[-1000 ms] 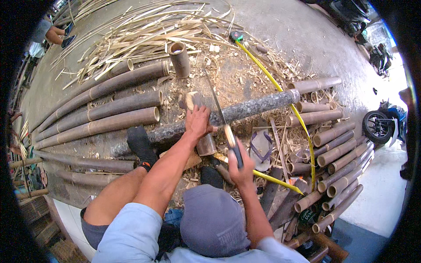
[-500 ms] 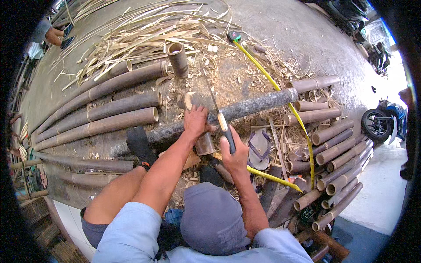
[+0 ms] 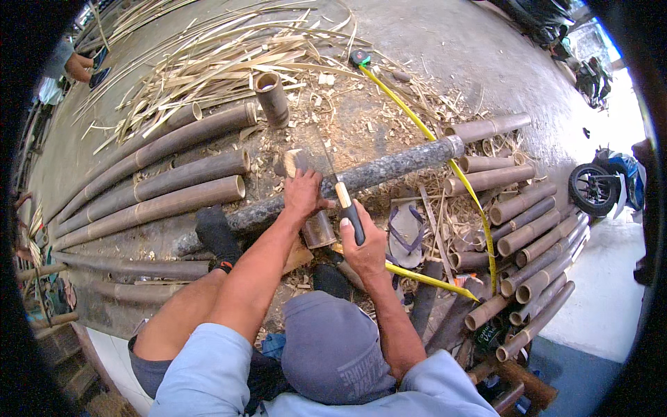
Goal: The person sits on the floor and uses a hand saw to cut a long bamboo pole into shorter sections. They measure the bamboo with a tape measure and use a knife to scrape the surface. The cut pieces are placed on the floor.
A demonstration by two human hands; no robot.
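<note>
My left hand [image 3: 304, 196] is wrapped over a short bamboo piece [image 3: 319, 231], which lies across a long mottled grey pole. Beyond my fingers the piece's pale, cut far end [image 3: 294, 161] shows; its middle is hidden under the hand. My right hand [image 3: 365, 251] grips the black and pale handle of a handsaw [image 3: 351, 217]. The saw's thin blade points away from me, just right of the bamboo piece. Whether its teeth touch the bamboo cannot be made out. The grey pole [image 3: 396, 163] runs from lower left to upper right beneath the work.
Long bamboo poles [image 3: 167, 198] lie at left, with shorter lengths [image 3: 521, 240] stacked at right. An upright bamboo tube [image 3: 272, 101] stands ahead, near a heap of split strips [image 3: 222, 66]. A yellow tape measure [image 3: 406, 115] stretches along the right. A sandal [image 3: 406, 235] lies beside my right hand.
The whole view has shifted slightly, so things appear a little further left and lower. Both hands keep their holds, and the saw stays beside the bamboo piece.
</note>
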